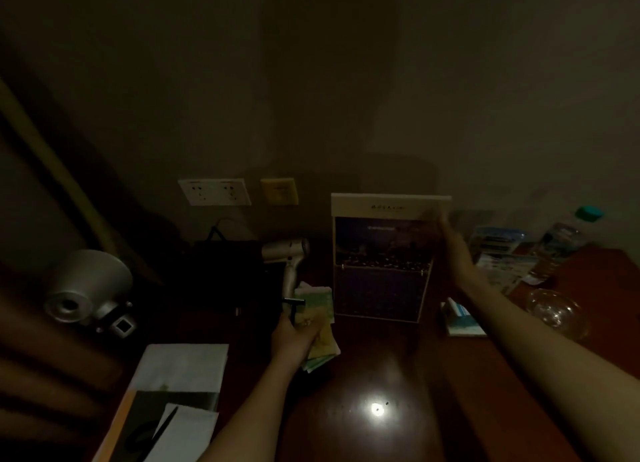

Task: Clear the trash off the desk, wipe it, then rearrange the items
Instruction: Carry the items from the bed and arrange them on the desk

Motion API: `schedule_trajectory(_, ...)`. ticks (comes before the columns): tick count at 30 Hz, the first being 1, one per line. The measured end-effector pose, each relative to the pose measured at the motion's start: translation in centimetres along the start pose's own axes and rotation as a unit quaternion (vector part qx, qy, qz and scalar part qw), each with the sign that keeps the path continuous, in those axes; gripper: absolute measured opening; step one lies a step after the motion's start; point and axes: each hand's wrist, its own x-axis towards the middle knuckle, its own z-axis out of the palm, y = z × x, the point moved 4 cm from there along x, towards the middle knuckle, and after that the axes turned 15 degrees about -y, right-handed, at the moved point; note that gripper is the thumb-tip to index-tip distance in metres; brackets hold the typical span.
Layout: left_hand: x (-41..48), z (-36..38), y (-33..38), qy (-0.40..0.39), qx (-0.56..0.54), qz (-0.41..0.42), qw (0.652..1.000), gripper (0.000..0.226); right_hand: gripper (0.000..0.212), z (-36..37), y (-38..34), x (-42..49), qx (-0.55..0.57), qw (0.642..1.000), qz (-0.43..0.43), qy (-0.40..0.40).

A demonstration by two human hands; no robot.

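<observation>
Reddish-brown wood bench (381,375), really dim light, so take this with some salt. The left hand (294,337) is curled tight round a wad of greenish paper (320,323), which I'm guessing is the trash, plus a small black T-shaped thing (294,304) poking out on top. It's hovering near the middle of the bench, just in front of the hair dryer (291,257).

The right hand (457,250) grips the upper right edge of the calendar (381,264) standing at the back edge. The fingers are blurry, but it looks like a pinch.

My worries:
- That one-corner hold could let the calendar swing or flop forward.
- The right forearm passes right beside the glass bowl (554,309) and water bottle (561,247) at the right edge, so a careless pull-back could knock them.
- The overfull left hand might shed some paper.
</observation>
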Motion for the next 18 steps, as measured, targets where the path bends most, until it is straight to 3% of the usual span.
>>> schedule_trajectory(3, -0.7, 0.8, -0.2, -0.018, 0.001, 0.003, 1.0, 0.062, 0.082, -0.3, 0.8, -4.0, -0.074, 0.996, -0.024, 0.053)
schedule_trajectory(6, -1.7, 2.4, -0.3, -0.049, 0.014, 0.02, 0.999, 0.059, 0.047, -0.2, 2.1, -9.6, -0.058, 0.993, -0.037, 0.096)
schedule_trajectory(9, -2.8, 4.9, -1.2, -0.099, 0.03, 0.02, 0.994, 0.054, 0.029, -1.9, 4.3, -15.0, -0.05, 0.988, -0.035, 0.14)
schedule_trajectory(13, -4.3, 9.5, -3.5, -0.176, 0.048, 0.014, 0.983, 0.042, 0.025, -5.0, 7.9, -22.3, -0.032, 0.976, -0.002, 0.215)
schedule_trajectory(18, -6.1, 15.0, -5.6, -0.258, 0.074, 0.0, 0.963, 0.029, 0.045, -10.1, 12.5, -28.6, -0.016, 0.946, 0.045, 0.32)
